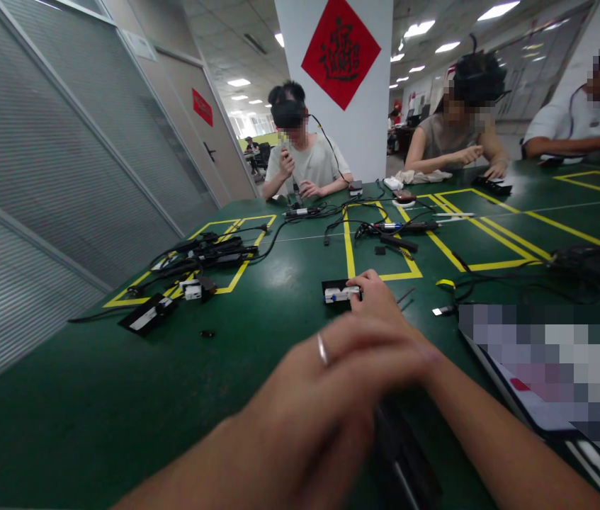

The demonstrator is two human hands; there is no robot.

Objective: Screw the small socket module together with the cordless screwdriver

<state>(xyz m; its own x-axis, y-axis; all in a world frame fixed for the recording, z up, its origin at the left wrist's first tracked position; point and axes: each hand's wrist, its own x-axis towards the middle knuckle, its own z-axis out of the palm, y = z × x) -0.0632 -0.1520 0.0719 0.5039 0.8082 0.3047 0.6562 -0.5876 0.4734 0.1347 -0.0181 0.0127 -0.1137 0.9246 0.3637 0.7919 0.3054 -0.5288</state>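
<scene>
My right hand (379,296) reaches forward onto the green table (92,411), and its fingertips pinch a small white part with a blue end (338,293). That part lies on a black block (331,285). My left hand (342,361), with a ring on one finger, lies flat across my right wrist with fingers stretched out and holds nothing. A dark object (403,453) shows below my crossed forearms; what it is I cannot tell.
Black cables and adapters (209,253) lie at the left with a small white part (192,289) and a black plate (145,315). Pens and tools (411,227) sit in yellow-taped boxes. A blurred screen (544,368) lies at the right. Three people work across the table.
</scene>
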